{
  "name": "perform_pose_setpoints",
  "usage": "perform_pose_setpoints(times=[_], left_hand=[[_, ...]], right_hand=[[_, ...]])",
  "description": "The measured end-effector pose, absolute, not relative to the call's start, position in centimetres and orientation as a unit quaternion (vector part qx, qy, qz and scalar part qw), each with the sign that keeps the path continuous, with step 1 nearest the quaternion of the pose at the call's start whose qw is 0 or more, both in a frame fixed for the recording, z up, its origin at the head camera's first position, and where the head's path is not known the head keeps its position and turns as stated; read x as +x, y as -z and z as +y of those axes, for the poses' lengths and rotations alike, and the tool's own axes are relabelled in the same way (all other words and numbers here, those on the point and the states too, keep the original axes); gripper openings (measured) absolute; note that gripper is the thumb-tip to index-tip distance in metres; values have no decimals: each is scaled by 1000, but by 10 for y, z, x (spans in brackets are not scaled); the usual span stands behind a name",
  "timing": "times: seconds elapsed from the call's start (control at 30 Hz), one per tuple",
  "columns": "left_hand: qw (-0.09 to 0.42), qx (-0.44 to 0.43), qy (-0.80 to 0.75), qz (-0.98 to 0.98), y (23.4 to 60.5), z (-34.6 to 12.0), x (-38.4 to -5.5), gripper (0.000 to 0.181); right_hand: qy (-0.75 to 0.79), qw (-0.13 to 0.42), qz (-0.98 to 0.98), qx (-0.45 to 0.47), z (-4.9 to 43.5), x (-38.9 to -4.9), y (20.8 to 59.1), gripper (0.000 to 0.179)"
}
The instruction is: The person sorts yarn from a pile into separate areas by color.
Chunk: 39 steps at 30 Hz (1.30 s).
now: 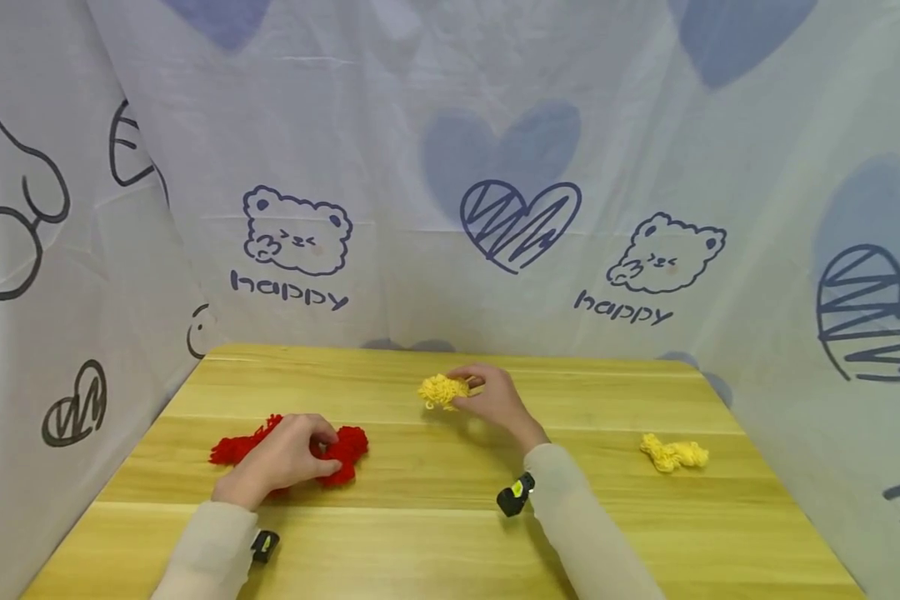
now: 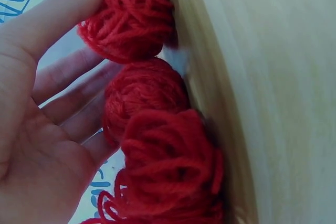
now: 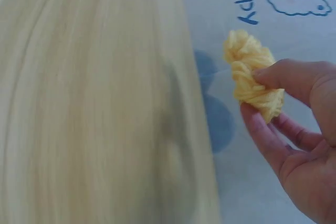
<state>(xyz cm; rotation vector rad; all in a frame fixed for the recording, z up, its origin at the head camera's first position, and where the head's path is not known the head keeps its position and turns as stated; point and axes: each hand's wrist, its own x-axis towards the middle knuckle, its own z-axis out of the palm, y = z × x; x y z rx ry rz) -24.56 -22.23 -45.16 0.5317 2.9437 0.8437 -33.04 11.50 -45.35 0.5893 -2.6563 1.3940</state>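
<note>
My left hand (image 1: pixel 292 450) is over the red yarn on the left of the table. In the left wrist view its thumb touches the end bundle of red yarn (image 2: pixel 136 17), with the fingers partly hidden behind the yarn. More red yarn (image 2: pixel 168 161) lies against that bundle, and a red piece (image 1: pixel 236 448) shows left of the hand in the head view. My right hand (image 1: pixel 495 404) pinches a twisted yellow yarn bundle (image 3: pixel 254 74) between thumb and fingers, held above the back middle of the table.
A second yellow yarn bundle (image 1: pixel 675 452) lies on the right side of the wooden table (image 1: pixel 435 550). A white cloth (image 1: pixel 405 275) with hearts and bears hangs behind and along both sides. Each wrist bears a small black device (image 1: pixel 515 495).
</note>
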Motion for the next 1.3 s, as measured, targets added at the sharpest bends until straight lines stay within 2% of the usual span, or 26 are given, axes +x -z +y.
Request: perform_pose_setpoints(times=[0.3,0.53,1.3], left_hand=[[11,174,-267,948,452,-223,-246,28],[11,174,-265,948,454,-223,-245,28],[19,170,-271,947,451,-223,-246,29]], right_hand=[[-425,73,-888,159,150,-305,434,34],[-407,98,-896,150,181,-287,433,30],[-365,88,-927,23,278,-237,442,28]])
